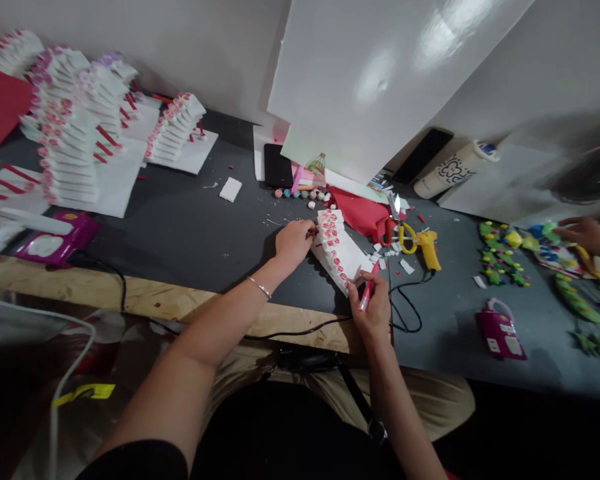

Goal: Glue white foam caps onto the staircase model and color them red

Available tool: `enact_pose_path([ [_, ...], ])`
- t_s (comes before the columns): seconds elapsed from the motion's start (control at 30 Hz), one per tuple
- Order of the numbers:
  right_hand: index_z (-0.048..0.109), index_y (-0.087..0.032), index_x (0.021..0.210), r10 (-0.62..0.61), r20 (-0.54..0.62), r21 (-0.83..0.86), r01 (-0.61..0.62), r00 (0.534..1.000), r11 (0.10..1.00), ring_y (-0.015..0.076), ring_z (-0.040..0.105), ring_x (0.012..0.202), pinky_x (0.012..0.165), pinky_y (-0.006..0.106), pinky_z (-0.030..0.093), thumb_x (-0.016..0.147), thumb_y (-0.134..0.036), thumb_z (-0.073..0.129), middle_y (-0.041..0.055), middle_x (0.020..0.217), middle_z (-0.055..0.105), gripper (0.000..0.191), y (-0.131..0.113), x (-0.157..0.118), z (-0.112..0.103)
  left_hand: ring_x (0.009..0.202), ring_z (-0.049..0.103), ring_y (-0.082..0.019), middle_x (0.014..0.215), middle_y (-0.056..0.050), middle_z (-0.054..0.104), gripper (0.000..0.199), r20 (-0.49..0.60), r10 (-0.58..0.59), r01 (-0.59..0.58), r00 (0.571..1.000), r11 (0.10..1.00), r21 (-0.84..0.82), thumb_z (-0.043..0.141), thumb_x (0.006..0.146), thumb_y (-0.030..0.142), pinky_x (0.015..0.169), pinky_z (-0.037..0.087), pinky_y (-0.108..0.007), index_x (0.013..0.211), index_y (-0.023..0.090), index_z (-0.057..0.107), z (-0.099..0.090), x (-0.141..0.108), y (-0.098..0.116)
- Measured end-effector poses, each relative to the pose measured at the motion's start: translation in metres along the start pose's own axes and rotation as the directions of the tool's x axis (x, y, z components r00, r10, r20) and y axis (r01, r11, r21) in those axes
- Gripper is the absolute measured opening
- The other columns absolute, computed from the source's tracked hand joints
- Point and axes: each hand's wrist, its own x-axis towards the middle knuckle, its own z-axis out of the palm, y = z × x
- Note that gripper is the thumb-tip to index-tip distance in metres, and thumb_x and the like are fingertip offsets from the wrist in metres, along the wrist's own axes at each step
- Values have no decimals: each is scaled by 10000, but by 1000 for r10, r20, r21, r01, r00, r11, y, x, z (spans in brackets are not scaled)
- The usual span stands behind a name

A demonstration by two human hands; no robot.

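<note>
A white folded paper piece with red marks along its pleated edge lies near the table's front edge. My left hand pinches its upper left side. At its lower right corner is my right hand, with a red pen held between the fingers and fingertips touching the paper. White scraps, red-handled scissors and a yellow glue gun lie just to the right. Red paper sits behind the folded piece.
Several similar pleated models stand at the left, near a purple box. A black cable runs along the front edge. At the right are a cup, another purple box, green pieces and another person's hand.
</note>
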Motion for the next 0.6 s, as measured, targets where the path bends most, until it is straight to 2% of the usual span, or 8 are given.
enact_pose_path([
  [0.33,566,-191,1135,-2,8,10,2,1000,1000,296,670,992,900,488,558,927,-646,582,141,1071,680,501,-1,0,-1,1117,640,-261,1126,-60,772,190,42,3,-4,999,999,38,605,955,161,885,512,-362,1031,247,757,-2,-2,2],
  [0.6,575,-183,1139,-21,1,-2,21,1000,1000,302,677,1006,893,480,564,934,-654,560,147,1069,683,514,0,0,-1,1082,643,-258,1120,-36,783,233,25,-2,1,1000,1000,22,584,943,126,872,511,-373,1008,264,760,0,-5,4],
])
